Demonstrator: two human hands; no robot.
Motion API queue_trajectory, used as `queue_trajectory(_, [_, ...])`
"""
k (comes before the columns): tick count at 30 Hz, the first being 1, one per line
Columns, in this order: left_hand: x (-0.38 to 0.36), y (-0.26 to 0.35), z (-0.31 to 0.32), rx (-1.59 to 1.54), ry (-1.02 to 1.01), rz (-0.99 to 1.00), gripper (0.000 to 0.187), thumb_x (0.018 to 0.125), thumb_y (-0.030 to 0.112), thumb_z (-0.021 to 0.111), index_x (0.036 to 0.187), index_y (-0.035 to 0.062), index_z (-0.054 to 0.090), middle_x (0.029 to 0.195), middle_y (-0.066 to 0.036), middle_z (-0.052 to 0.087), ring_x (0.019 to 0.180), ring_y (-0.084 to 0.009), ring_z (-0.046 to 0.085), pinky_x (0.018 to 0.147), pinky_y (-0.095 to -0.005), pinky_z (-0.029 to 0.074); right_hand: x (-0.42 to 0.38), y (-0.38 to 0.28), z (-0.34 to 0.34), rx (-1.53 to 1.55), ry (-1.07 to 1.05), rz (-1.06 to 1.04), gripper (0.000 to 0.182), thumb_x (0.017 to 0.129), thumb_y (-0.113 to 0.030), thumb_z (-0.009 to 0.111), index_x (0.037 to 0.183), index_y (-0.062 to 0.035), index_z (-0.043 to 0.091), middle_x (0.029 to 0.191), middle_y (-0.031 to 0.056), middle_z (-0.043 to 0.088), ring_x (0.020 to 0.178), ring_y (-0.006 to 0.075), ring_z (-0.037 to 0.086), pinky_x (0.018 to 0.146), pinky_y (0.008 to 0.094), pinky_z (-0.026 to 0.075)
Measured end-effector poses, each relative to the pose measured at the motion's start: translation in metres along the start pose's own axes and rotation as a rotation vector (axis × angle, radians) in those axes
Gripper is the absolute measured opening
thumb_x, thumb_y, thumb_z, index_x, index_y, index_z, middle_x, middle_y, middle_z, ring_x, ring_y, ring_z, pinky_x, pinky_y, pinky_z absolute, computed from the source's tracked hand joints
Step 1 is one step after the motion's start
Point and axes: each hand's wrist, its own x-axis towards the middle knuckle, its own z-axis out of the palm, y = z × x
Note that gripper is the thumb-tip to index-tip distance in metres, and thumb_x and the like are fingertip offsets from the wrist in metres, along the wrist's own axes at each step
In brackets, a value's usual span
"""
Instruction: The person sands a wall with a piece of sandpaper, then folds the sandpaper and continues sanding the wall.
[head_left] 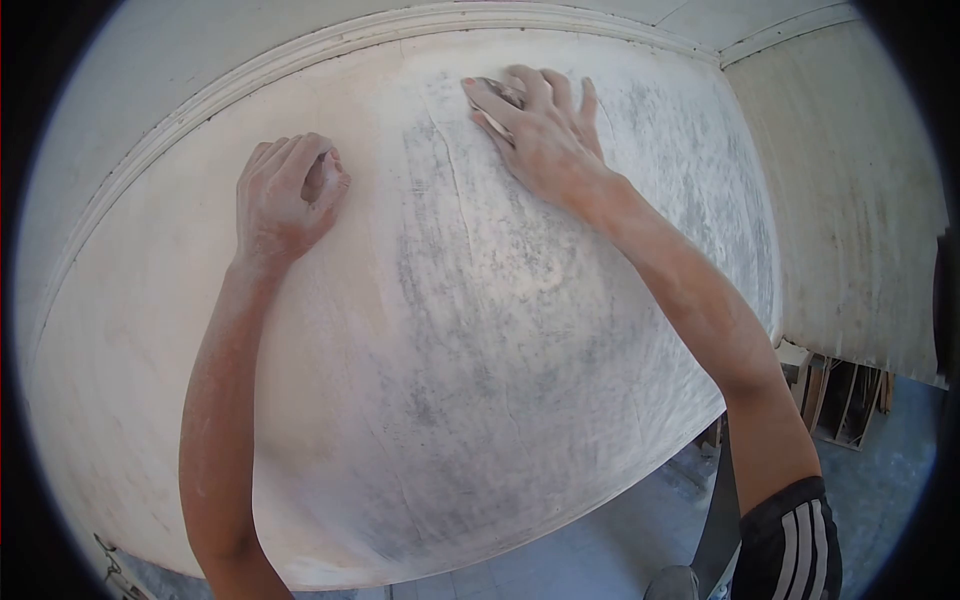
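A large whitish panel (300,400) with grey, streaky patches fills most of the head view. My right hand (550,140) lies against its upper part, thumb and fingers around a folded piece of sandpaper (505,92); a dark face and a pale edge of it show beside the thumb, and the rest is hidden under the palm. My left hand (285,190) rests on the smoother, pale area at the upper left. Its fingers are curled into a loose fist, with a shadowed hollow by the thumb. Pale dust coats both hands.
A moulded trim strip (340,38) borders the panel along the top. At the right stands another pale board (850,190). Below it is a wooden rack (842,400) on the bluish-grey floor (620,535). One of my shoes (672,583) shows at the bottom.
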Motion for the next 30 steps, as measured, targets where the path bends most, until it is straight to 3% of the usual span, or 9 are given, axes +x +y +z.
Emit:
queue_trajectory(7, [0.005,0.006,0.006,0.014,0.031,-0.002,0.008,0.078,0.007,0.068,0.08,0.0093,0.061,0.065,-0.002,0.056,0.061,-0.0206,0.053,0.066,-0.0334,0.045,0.043,-0.004,0.009,-0.019,0.044,-0.029,0.039,0.103,-0.043,0.041,0.14,-0.0344,0.05,0.142,0.0149,0.042,0.138,0.0367,0.033,0.111,0.0715,0.015])
queue_trajectory(13, [0.004,0.006,0.005,0.01,0.03,0.073,0.008,0.077,0.006,0.068,0.08,0.009,0.061,0.064,-0.002,0.056,0.061,-0.0203,0.053,0.066,-0.0331,0.045,-0.002,0.011,0.006,-0.002,0.083,0.048,0.039,0.103,-0.045,0.042,0.136,-0.0317,0.055,0.139,0.0161,0.045,0.136,0.0363,0.035,0.111,0.0717,0.018])
queue_trajectory(16, [0.004,0.008,0.005,0.01,0.025,0.039,0.008,0.077,0.006,0.068,0.079,0.009,0.061,0.063,-0.003,0.055,0.06,-0.0206,0.053,0.066,-0.0332,0.045,0.038,0.005,0.007,0.028,0.06,0.081,0.039,0.103,-0.044,0.041,0.136,-0.0301,0.055,0.138,0.0162,0.046,0.134,0.036,0.037,0.111,0.0712,0.018])
queue_trajectory(19, [0.0,0.007,0.003,-0.006,0.029,0.009,0.009,0.077,0.007,0.069,0.079,0.0091,0.06,0.062,-0.003,0.054,0.06,-0.0205,0.053,0.066,-0.0333,0.045,0.027,-0.006,0.002,0.022,0.034,0.089,0.04,0.103,-0.042,0.04,0.136,-0.0248,0.056,0.137,0.0165,0.046,0.133,0.0356,0.037,0.111,0.0711,0.019])
queue_trajectory(22, [0.003,0.007,0.005,0.006,0.039,0.068,0.009,0.077,0.007,0.069,0.078,0.0092,0.06,0.062,-0.002,0.054,0.059,-0.0201,0.052,0.065,-0.0331,0.045,-0.005,-0.014,0.011,-0.008,0.14,0.08,0.042,0.103,-0.04,0.039,0.135,-0.0192,0.056,0.136,0.0169,0.046,0.133,0.0348,0.038,0.111,0.0708,0.02])
queue_trajectory(25, [0.003,0.008,0.003,-0.005,0.008,0.046,0.009,0.077,0.007,0.069,0.078,0.0093,0.06,0.063,-0.002,0.055,0.059,-0.0201,0.052,0.065,-0.0329,0.045,0.03,-0.012,0.012,0.034,0.1,0.133,0.037,0.102,-0.041,0.044,0.133,-0.0264,0.06,0.139,0.0172,0.047,0.134,0.0373,0.037,0.109,0.0702,0.021])
queue_trajectory(28, [0.001,0.009,0.002,0.001,0.005,0.006,0.009,0.078,0.007,0.069,0.078,0.0093,0.06,0.063,-0.002,0.055,0.06,-0.0204,0.053,0.065,-0.0329,0.045,0.041,-0.022,0.0,-0.018,-0.033,0.155,0.046,0.103,-0.037,0.04,0.139,-0.0121,0.051,0.139,0.017,0.043,0.132,0.0337,0.038,0.111,0.0701,0.021])
queue_trajectory(30, [0.001,0.008,0.005,-0.005,0.018,0.055,0.009,0.078,0.007,0.069,0.078,0.0093,0.06,0.063,-0.002,0.056,0.06,-0.0204,0.053,0.065,-0.033,0.045,0.007,-0.03,-0.006,-0.004,-0.033,0.116,0.047,0.103,-0.037,0.039,0.14,-0.0106,0.05,0.141,0.0175,0.04,0.133,0.0342,0.037,0.111,0.0701,0.02])
